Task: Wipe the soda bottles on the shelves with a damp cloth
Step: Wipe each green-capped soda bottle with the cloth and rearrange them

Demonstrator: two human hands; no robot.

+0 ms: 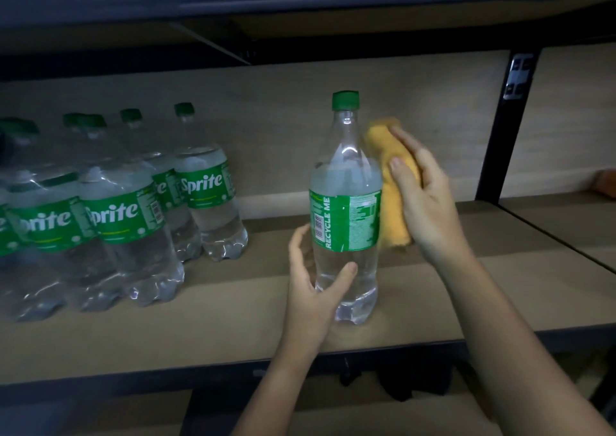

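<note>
Upright on the shelf point(233, 319), a soda bottle point(346, 202) is steadied low down by the left hand point(313, 289), whose grip is curled round it. Beside its shoulder, a yellow cloth point(390, 182) is clutched in the right hand point(426, 195). More bottles point(126, 215) are grouped at the left.

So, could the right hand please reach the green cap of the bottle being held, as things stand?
Probably yes: the right hand, holding the yellow cloth, sits beside the bottle, just below its cap, with nothing between them.
</note>
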